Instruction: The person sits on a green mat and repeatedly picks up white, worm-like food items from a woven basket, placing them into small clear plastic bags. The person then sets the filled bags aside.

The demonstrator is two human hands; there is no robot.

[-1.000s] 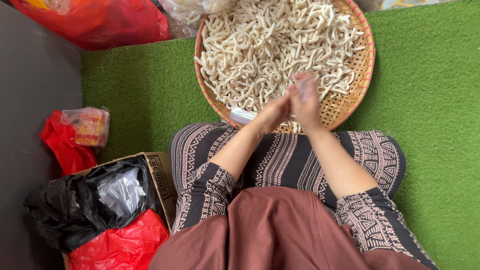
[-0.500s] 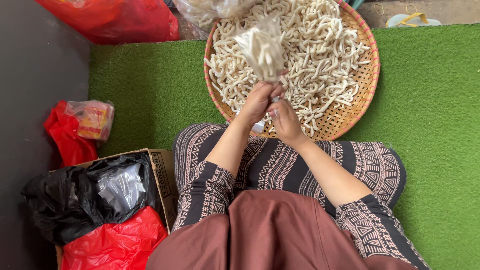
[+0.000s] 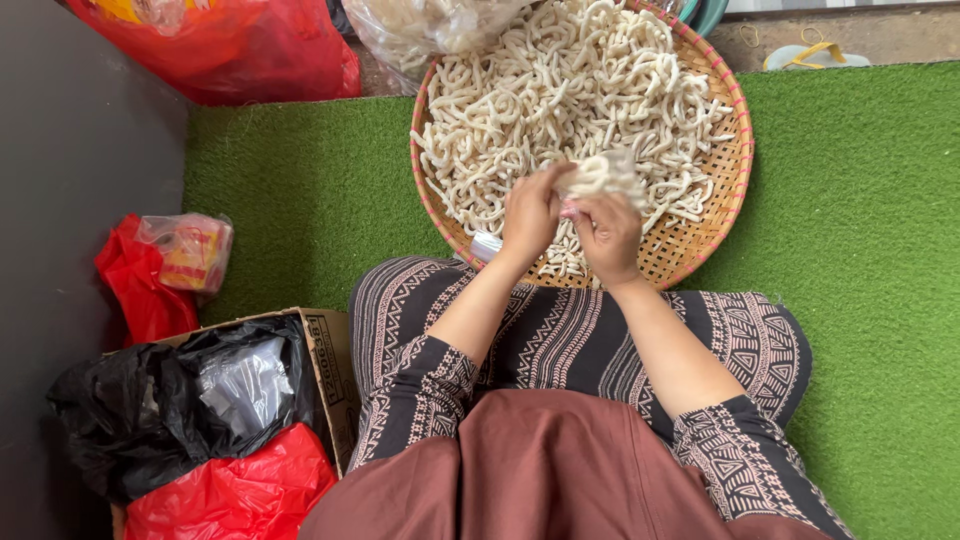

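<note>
Bag (image 3: 603,175) lowered; hands (image 3: 570,222) over basket (image 3: 728,170), green turf (image 3: 860,250).

Under both hands: woven basket (image 3: 715,225), rough cane w/ pink rim. Between hands: small clear bag (image 3: 603,172), glossy thin plastic. Pale crackers (image 3: 560,90) look matt, dry. Green mat (image 3: 870,200) right of hands: rough synthetic turf. Left: matt cardboard box (image 3: 325,365), shiny red bag (image 3: 225,490).

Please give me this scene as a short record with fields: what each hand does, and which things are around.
left hand: holds the small clear bag of white curls, together with the right
right hand: grips the same bag from below
woven basket: full of loose white curls, on green mat
cardboard box: holds black and red bags, at the person's left
</note>
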